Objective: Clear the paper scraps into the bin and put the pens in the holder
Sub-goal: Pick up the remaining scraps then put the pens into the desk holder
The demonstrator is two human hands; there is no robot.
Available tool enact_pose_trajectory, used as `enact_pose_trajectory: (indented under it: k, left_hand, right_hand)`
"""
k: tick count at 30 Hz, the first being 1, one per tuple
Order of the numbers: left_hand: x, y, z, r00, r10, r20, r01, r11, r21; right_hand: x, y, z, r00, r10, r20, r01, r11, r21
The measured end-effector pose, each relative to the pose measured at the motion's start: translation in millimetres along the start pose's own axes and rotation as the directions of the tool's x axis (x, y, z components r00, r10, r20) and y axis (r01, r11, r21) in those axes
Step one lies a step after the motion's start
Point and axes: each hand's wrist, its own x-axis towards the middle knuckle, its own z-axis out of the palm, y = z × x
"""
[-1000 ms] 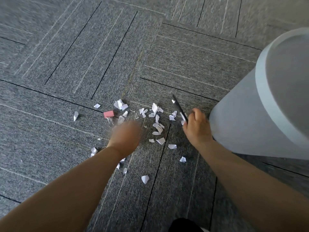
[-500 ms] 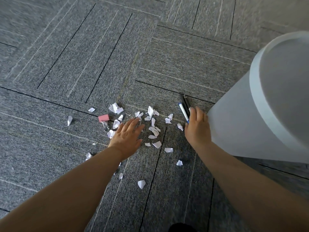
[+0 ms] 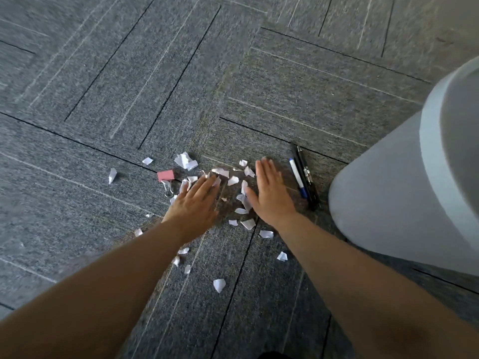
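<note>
**Inspector:** Head view. State the surroundings first.

**Assistant:** Grey carpet tiles [image 3: 298, 86]. A pale bin [image 3: 404, 193] stands at the right edge of the view, its wall close to the pens [image 3: 302, 177], which lie side by side on the carpet between the bin and the right hand: a white one with blue ends, and dark ones just beside it. A pink binder clip [image 3: 166, 175] lies left of the scatter, beyond the left hand.

**Inspector:** The scraps?

**Assistant:** White paper scraps [image 3: 248, 224] are spread over the carpet, most thickly between and ahead of the two hands, with strays out to the left and down between the forearms.

**Inspector:** Hands.

**Assistant:** Left hand [image 3: 194, 203] flat, palm down, fingers spread, resting over scraps and gripping nothing. Right hand [image 3: 270, 193] likewise flat and extended, fingers together, empty, its thumb side touching scraps. The fingertips are slightly blurred.

**Inspector:** Room to move?

**Assistant:** Bare carpet lies ahead and to the left. To the right, pens and bin crowd the right hand's outer side.
</note>
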Motion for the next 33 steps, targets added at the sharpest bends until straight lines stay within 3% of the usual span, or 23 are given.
enact_pose_trajectory:
  k: [3,5,8,10,13,15,17,21,23,25,30,33]
  left_hand:
    - [-19.6,-11.8,6.5,0.996,-0.08,-0.037,0.078,0.996,-0.044]
    - [-33.1,-20.3,7.4,0.993,-0.078,-0.088,0.068,0.992,-0.109]
    - [-46.0,-28.3,8.8,0.99,-0.023,-0.14,0.012,0.997,-0.075]
    - [-45.4,-31.1,8.8,0.987,-0.039,-0.155,0.037,0.999,-0.018]
    - [-40.4,-30.2,8.1,0.982,-0.114,-0.151,0.105,0.992,-0.065]
    - [-35.6,-35.0,7.8,0.98,-0.155,-0.125,0.144,0.986,-0.086]
    - [-34.0,-41.5,5.8,0.983,-0.166,-0.077,0.157,0.982,-0.105]
    - [-43.4,-54.8,-4.1,0.978,-0.16,-0.134,0.142,0.981,-0.132]
    - [-49.6,-60.4,-8.7,0.969,-0.177,-0.175,0.157,0.98,-0.121]
    - [-48.3,-69.8,-10.3,0.965,-0.213,-0.155,0.197,0.974,-0.111]
    - [-21.8,-107.7,-28.3,0.904,-0.426,-0.014,0.414,0.886,-0.21]
    - [-8.2,-124.2,-44.7,0.92,-0.382,0.082,0.39,0.887,-0.247]
  right_hand:
    - [4.4,-16.5,2.9,0.969,-0.238,0.063,0.239,0.971,-0.016]
    - [-4.4,-25.3,9.9,0.93,-0.367,-0.014,0.367,0.93,0.03]
    - [0.3,-27.3,9.8,0.916,-0.339,-0.216,0.351,0.936,0.019]
    - [17.0,-27.5,4.6,0.927,-0.278,-0.253,0.286,0.958,-0.005]
    - [44.9,-34.4,-5.3,0.959,-0.282,-0.037,0.282,0.959,0.006]
    - [57.7,-44.2,-5.5,0.942,-0.317,0.111,0.322,0.946,-0.033]
    - [58.9,-54.3,-1.2,0.914,-0.372,0.162,0.383,0.923,-0.037]
    - [34.0,-69.0,10.0,0.872,-0.476,-0.114,0.484,0.874,0.054]
    - [39.1,-76.5,7.3,0.863,-0.471,-0.185,0.483,0.875,0.026]
    - [58.4,-88.5,3.2,0.888,-0.44,-0.132,0.44,0.897,-0.027]
    - [98.1,-116.6,-1.9,0.914,-0.33,0.235,0.363,0.925,-0.114]
    - [85.8,-118.9,-2.2,0.907,-0.379,0.182,0.402,0.91,-0.105]
